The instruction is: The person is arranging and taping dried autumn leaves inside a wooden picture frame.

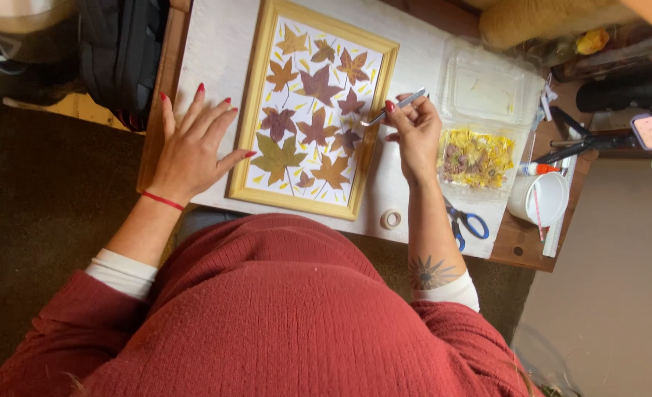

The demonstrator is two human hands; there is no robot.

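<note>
1. Now the right hand [416, 132] pinches slim metal tweezers [393, 107], tips aimed left over the wooden frame [242, 151] edge.
2. Left hand [191, 147] lies flat beside it, fingers spread.
3. Dry pressed leaves [313, 110] inside.

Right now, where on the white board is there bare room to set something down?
Bare: the strip between the yellow frame and the clear plastic container, above the right hand holding tweezers; also the top-left corner above the left hand. Crowded: right edge, with white cup, blue-handled scissors and tape roll.
</note>
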